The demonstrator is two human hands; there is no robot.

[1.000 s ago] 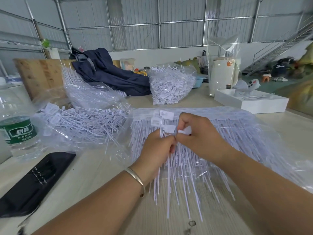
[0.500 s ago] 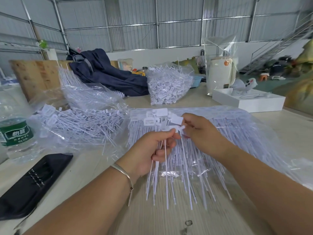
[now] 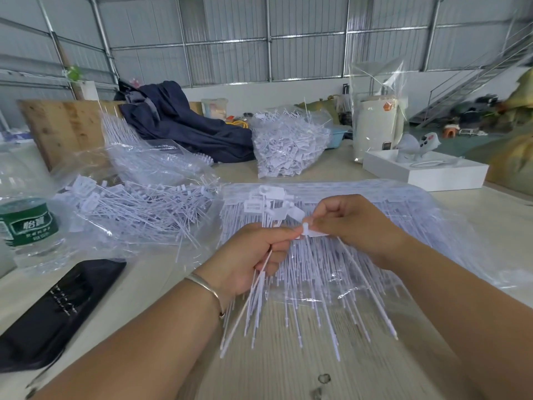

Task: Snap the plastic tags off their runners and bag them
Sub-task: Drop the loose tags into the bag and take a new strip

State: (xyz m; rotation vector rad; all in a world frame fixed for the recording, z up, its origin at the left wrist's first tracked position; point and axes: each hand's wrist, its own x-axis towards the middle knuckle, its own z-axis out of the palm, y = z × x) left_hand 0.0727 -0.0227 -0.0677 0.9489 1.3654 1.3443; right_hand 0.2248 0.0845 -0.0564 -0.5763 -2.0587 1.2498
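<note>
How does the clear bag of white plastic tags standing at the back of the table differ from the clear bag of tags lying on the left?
The upright clear bag of white plastic tags at the back stands tall and bulging; the flat clear bag of tags on the left lies low and spread out. The back bag shows mostly jumbled flat tag heads, while the left bag shows long thin stems lying loosely sideways. The back bag stands beside dark blue clothing; the left bag lies beside a green-labelled water bottle. Both are transparent and hold white tags.

A single wide-angle view looks from the person's head, forward and down across the desk. It sits close over both forearms, which reach in from the bottom edge toward the centre. Beyond the desk it faces a corrugated metal wall, with straight lines bowed near the edges.
</note>
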